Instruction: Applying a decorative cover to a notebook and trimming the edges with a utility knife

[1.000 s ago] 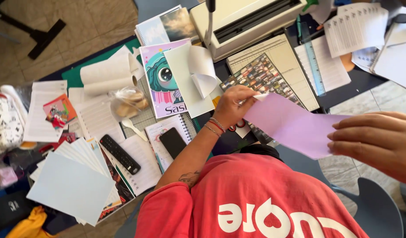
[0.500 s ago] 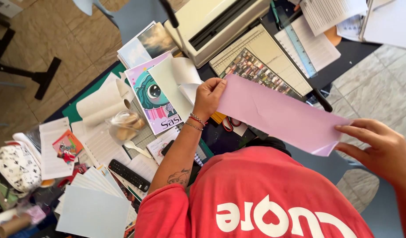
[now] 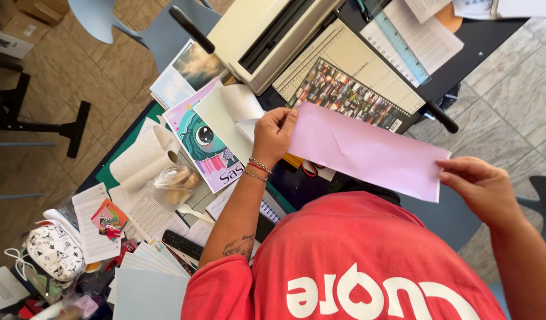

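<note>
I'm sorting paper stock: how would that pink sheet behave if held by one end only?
Probably floppy: the pink sheet looks thin and shows soft creases, and it is held at both ends, by the left hand and the right hand. Likely very light, so it would droop rather than stay flat.

Beige tiled floor (image 3: 66, 77) lay left of the cluttered dark desk (image 3: 480, 53); grey tiles (image 3: 522, 101) to the right. Pale blue chair (image 3: 137, 24) stood beyond. Bright, even daylight.
</note>
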